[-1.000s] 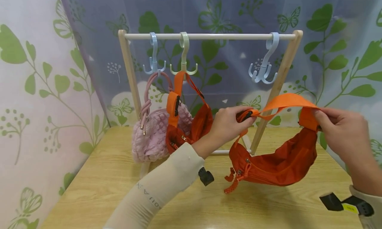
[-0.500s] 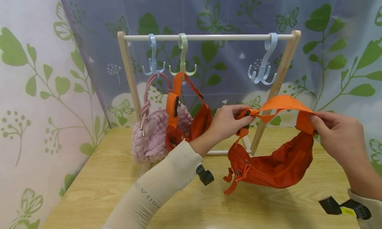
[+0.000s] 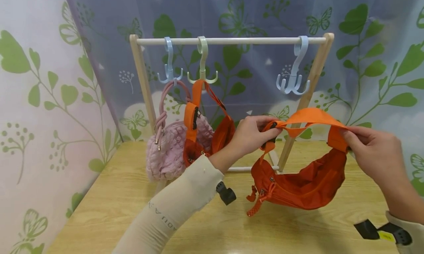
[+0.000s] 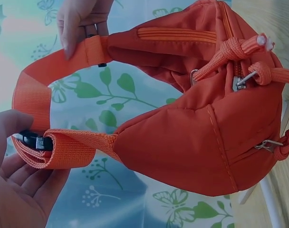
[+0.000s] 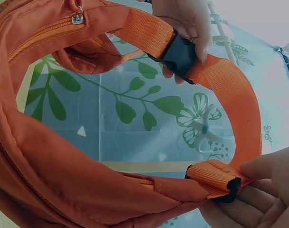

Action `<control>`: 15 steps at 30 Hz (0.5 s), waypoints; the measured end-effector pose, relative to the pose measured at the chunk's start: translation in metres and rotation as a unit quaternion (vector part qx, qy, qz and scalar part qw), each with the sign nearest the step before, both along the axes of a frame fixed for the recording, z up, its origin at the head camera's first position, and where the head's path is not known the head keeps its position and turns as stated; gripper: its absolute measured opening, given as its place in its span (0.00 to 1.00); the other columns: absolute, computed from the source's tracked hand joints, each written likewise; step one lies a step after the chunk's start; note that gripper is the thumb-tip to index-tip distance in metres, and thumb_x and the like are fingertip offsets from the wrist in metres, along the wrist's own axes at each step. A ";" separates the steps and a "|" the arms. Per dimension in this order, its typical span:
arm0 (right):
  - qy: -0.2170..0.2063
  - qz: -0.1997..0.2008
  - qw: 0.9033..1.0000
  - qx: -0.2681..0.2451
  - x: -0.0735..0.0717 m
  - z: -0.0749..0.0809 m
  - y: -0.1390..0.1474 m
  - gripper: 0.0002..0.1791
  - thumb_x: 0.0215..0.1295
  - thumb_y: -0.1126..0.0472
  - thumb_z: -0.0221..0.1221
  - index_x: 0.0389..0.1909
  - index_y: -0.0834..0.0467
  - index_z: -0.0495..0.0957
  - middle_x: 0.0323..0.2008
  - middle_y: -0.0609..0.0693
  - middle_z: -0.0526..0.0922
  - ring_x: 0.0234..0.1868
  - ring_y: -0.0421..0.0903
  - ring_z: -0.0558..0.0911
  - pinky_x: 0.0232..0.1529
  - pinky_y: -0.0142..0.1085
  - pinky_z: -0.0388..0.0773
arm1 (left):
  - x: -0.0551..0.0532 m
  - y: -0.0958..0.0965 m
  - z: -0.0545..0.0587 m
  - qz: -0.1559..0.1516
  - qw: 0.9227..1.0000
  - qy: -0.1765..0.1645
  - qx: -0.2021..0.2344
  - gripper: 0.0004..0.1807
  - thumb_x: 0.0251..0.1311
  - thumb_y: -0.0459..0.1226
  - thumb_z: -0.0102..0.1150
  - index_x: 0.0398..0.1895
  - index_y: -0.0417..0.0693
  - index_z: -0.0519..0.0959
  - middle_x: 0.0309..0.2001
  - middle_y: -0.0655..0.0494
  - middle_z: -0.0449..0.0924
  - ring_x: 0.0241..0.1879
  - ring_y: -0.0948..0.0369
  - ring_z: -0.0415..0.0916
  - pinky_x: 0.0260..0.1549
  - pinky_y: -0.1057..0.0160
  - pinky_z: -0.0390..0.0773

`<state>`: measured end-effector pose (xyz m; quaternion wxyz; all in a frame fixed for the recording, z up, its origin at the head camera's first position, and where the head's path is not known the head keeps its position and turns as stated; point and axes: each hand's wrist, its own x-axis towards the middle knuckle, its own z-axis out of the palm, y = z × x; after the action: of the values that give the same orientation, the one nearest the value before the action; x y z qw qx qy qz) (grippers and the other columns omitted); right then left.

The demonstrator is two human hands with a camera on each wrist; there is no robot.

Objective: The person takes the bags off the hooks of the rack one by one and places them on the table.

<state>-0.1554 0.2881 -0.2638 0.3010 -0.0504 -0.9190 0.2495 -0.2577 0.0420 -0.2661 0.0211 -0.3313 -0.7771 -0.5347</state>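
An orange-red waist bag hangs by its bright orange strap between my two hands, above the table. My left hand pinches the strap at its black buckle. At the strap's other end my right hand pinches it between thumb and fingers, beside a folded webbing end. The strap arches between the hands and the zipped pouch sags below. Behind the strap, on the rack's right side, hangs a light blue hook with several prongs and nothing on it.
The rack's white rod also bears a blue hook with a pink puffy handbag and a green hook with a second orange waist bag. Wooden legs stand on the wooden table.
Both hands keep their hold on the strap. The right hand and the waist bag have shifted slightly left and down; the left hand has barely moved.
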 end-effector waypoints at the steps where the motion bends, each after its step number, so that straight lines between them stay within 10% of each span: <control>1: -0.002 -0.002 1.000 0.001 0.000 0.000 0.000 0.22 0.75 0.58 0.49 0.54 0.74 0.76 0.42 0.74 0.81 0.22 0.14 0.61 0.16 0.25 0.67 | 0.000 0.000 0.000 -0.001 1.000 0.001 -0.001 0.16 0.63 0.40 0.64 0.54 0.50 0.82 0.31 0.60 0.86 0.21 0.64 0.80 0.21 0.64 0.79; 11: -0.013 -0.016 1.000 0.005 0.000 -0.001 0.003 0.25 0.76 0.54 0.47 0.56 0.73 0.75 0.43 0.73 0.81 0.17 0.32 0.67 0.13 0.34 0.61 | 0.003 0.002 0.000 -0.006 1.000 -0.001 -0.021 0.17 0.63 0.42 0.64 0.55 0.51 0.82 0.28 0.63 0.85 0.22 0.66 0.80 0.21 0.66 0.79; 15: -0.006 -0.018 1.000 -0.001 0.001 0.000 0.006 0.25 0.76 0.54 0.47 0.56 0.72 0.76 0.43 0.74 0.81 0.20 0.23 0.65 0.14 0.31 0.63 | 0.003 0.004 0.002 -0.010 1.000 0.000 -0.021 0.17 0.63 0.42 0.63 0.55 0.52 0.82 0.28 0.62 0.85 0.22 0.66 0.81 0.22 0.66 0.79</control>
<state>-0.1542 0.2936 -0.2637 0.3002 -0.0688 -0.9195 0.2444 -0.2549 0.0458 -0.2643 0.0087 -0.3398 -0.7845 -0.5187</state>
